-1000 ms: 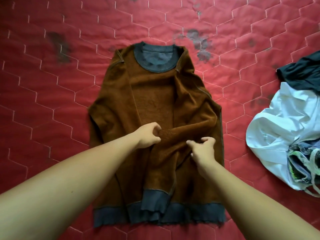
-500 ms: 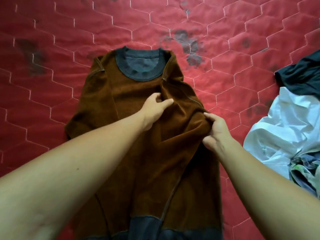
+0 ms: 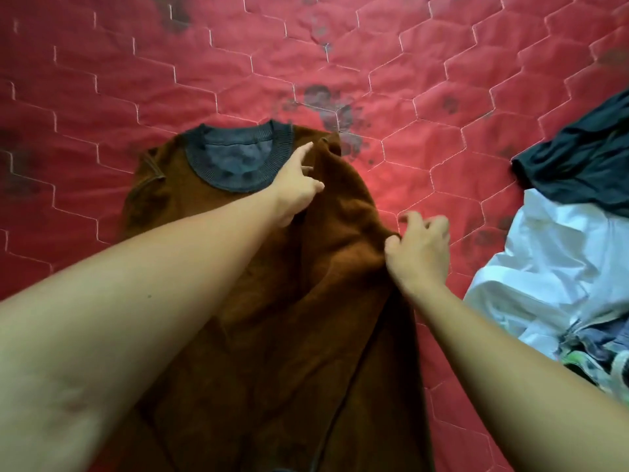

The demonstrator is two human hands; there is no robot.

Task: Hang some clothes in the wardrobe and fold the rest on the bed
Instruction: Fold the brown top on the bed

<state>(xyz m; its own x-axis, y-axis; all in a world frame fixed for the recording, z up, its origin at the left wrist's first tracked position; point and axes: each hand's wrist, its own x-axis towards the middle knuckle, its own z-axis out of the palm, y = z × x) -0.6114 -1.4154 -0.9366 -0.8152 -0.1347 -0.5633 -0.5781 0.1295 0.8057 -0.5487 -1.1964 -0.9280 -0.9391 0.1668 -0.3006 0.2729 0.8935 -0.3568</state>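
A brown fleece sweater (image 3: 238, 335) with a dark grey ribbed collar (image 3: 238, 155) lies flat on the red quilted bed (image 3: 102, 80), both sleeves folded inward over the body. My left hand (image 3: 299, 185) lies with straight fingers on the right shoulder, just beside the collar. My right hand (image 3: 420, 250) is at the sweater's right edge, thumb against the folded fabric, fingers loosely curled above the bed. Whether it pinches the fabric is unclear. My forearms hide much of the sweater's lower part.
A pile of other clothes sits at the right: a dark garment (image 3: 578, 165), a white garment (image 3: 551, 267) and a patterned piece (image 3: 599, 359). Dark stains (image 3: 333, 107) mark the cover beyond the collar.
My left hand slid up from the sweater's middle to the shoulder by the collar and flattened. My right hand moved out to the right edge and loosened its pinch. The view shifted nearer.
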